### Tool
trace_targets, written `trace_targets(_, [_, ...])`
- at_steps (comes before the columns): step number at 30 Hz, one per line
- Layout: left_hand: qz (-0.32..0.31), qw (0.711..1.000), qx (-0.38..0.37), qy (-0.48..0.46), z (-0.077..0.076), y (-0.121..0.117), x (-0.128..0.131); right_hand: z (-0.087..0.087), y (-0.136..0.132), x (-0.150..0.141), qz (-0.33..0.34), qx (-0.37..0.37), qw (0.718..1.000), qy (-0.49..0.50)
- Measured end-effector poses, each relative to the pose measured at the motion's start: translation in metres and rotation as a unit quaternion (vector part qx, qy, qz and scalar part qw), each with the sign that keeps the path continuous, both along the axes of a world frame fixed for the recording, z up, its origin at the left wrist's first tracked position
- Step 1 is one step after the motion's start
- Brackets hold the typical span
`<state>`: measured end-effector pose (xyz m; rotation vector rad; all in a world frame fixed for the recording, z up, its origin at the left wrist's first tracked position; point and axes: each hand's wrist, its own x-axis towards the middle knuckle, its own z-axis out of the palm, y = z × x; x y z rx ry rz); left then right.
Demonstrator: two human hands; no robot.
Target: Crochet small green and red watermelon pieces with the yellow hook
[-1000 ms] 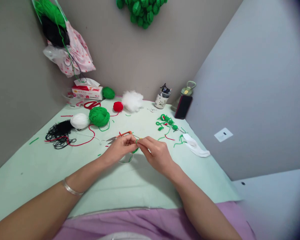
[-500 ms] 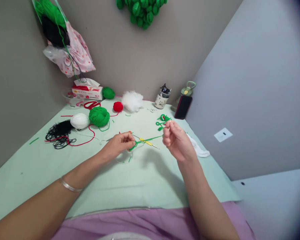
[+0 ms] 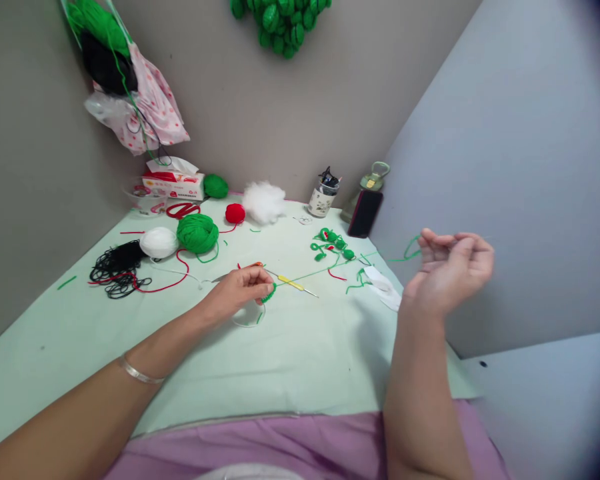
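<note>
My left hand (image 3: 247, 285) is low over the table, its thumb and fingers pinching a small green crocheted piece (image 3: 269, 294). From that piece a taut strand of green yarn (image 3: 313, 272) stretches rightward. Raised off to the right, my right hand (image 3: 450, 267) has its fingers closed at the far end, where a loop of the yarn hangs; whether a needle is also in the fingers is too small to tell. Just beyond my left hand lies a yellow-handled crochet hook (image 3: 291, 283). An orange-handled tool (image 3: 258, 265) is partly hidden behind that hand.
Balls of green (image 3: 198, 233), white (image 3: 159, 242) and red yarn (image 3: 235, 213) sit at the back left, near black strands (image 3: 117, 267) and red scissors (image 3: 183, 211). Stuffing (image 3: 264, 203), small green crocheted pieces (image 3: 331, 243), a pen cup (image 3: 323, 200) and a phone (image 3: 365, 213) stand farther back.
My right hand has moved far to the right and turned, drawing the green yarn out longer. My left hand stays in place with the crocheted piece.
</note>
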<state>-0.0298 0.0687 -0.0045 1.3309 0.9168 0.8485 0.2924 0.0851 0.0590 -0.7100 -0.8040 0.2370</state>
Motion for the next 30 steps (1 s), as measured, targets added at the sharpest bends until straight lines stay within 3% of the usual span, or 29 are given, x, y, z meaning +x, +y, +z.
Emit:
trace_targets(5, [0.001,0.999,-0.024,-0.045,-0.001,-0.001,-0.003,0.001,0.001,-0.035,0.058,-0.069,0.993,-0.072])
trace_targets(8, [-0.012,0.998,-0.022,-0.059,0.002,-0.002,-0.004,-0.003,-0.006,-0.057,0.129,-0.122,0.969,-0.174])
trace_targets(11, [-0.025,0.998,-0.011,-0.064,0.005,-0.004,-0.004,-0.007,-0.021,-0.079,0.165,-0.132,0.924,-0.318])
trace_targets(14, [-0.040,0.997,-0.003,-0.071,0.008,-0.005,-0.004,-0.011,-0.034,-0.098,0.187,-0.135,0.858,-0.459])
trace_targets(18, [-0.055,0.994,0.001,-0.090,0.009,-0.006,-0.003,-0.016,-0.041,-0.107,0.192,-0.135,0.799,-0.554])
trace_targets(24, [-0.064,0.993,-0.004,-0.104,0.009,-0.007,-0.002,-0.016,-0.040,-0.107,0.199,-0.133,0.775,-0.584])
trace_targets(30, [-0.068,0.992,-0.007,-0.103,0.008,-0.006,-0.002,-0.018,-0.040,-0.108,0.209,-0.131,0.775,-0.581])
